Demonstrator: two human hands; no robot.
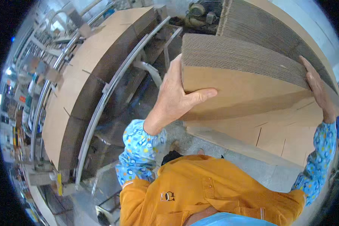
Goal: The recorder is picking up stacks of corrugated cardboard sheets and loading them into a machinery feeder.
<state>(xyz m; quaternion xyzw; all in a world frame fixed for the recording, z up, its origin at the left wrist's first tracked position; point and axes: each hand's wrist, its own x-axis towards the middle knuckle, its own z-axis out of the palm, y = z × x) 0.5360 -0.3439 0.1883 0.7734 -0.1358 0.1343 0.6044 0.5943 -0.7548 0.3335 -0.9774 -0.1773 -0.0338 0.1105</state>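
Note:
Between my two hands is a thick stack of brown corrugated cardboard sheets [241, 52], its fluted edges facing up and away from me. My left hand [175, 92] grips its left end, the thumb lying over the flat near face and the fingers hidden behind the end. At the stack's right end, my right hand [317, 86] presses with its fingers stretched along the edge. Under and nearer than the stack lies slotted cardboard [271, 137], its cut lines visible. Patterned blue sleeve covers are on both my forearms.
A taller cardboard pile [260, 22] stands behind the held stack. To my left, a long row of slotted cardboard [98, 56] rests beside a metal rail [113, 84] and frame. Dark machinery with a motor [197, 15] sits at the back. Grey floor [237, 154] shows by my feet.

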